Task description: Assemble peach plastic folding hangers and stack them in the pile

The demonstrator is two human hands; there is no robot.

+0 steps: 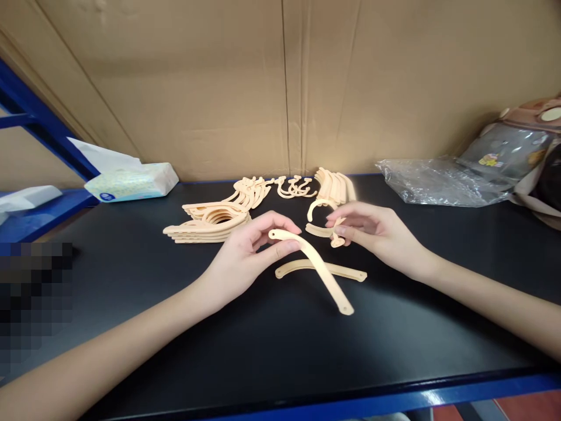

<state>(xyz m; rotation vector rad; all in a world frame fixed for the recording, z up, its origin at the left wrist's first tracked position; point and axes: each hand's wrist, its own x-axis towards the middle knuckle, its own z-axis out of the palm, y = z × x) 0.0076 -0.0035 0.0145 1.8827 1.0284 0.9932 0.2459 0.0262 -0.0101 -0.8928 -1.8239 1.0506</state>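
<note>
In my left hand (265, 242) is a cream plastic hanger arm (322, 269), pinched near its upper end between thumb and fingers. The arm is curved, with a small hole at each end, and slants down to the right. My right hand (363, 228) grips a cream hanger hook (337, 240), its curved part pointing left and its round base downward. Fingers cover the middle of the hook. Beneath the held arm, a second hanger arm (346, 271) lies on the black table. Part of another cream piece (318, 231) shows beside my right fingertips.
Stacked cream hangers (201, 234) lie left of my hands, with more hanger pieces (252, 192) behind. Loose hooks (295, 188) and piled arms (335, 186) lie at the back. A tissue pack (135, 181), clear plastic bag (442, 181) and transparent backpack (504, 146) flank the black table (245, 362).
</note>
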